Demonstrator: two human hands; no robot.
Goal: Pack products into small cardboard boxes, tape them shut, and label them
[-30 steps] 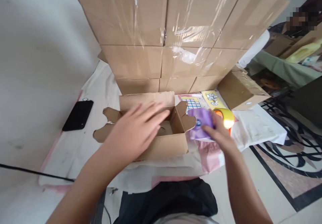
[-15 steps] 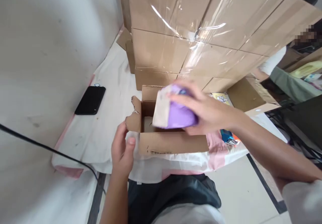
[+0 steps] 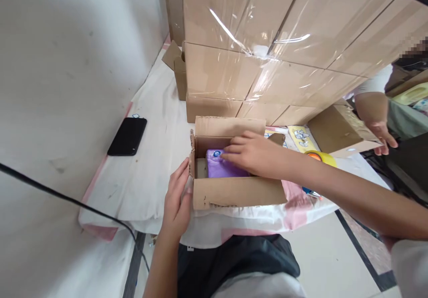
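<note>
An opened cardboard box (image 3: 239,193) sits near the table's front edge with its flaps up or folded out. Inside it lies a purple soft pack (image 3: 222,166), with a small blue logo on top. My right hand (image 3: 250,153) reaches in from the right, fingers stretched out over the pack; its thumb is hidden. Against the box's left side rests my left hand (image 3: 177,197), fingers extended along the outside of the upright end flap, thumb near the front corner. A pale item (image 3: 201,167) shows in the box left of the pack.
Behind stands a stack of taped cardboard boxes (image 3: 220,70). A black phone (image 3: 127,136) lies left on the cloth-covered table (image 3: 157,133). To the right are a tape roll (image 3: 317,157), another open box (image 3: 337,128) and a co-worker's hand (image 3: 379,133). A black cable (image 3: 73,202) crosses at left.
The purple pack has gone from above the box down into it, and my right hand is now flatter over it. The left end flap has swung upright. A co-worker's hand has come into view.
</note>
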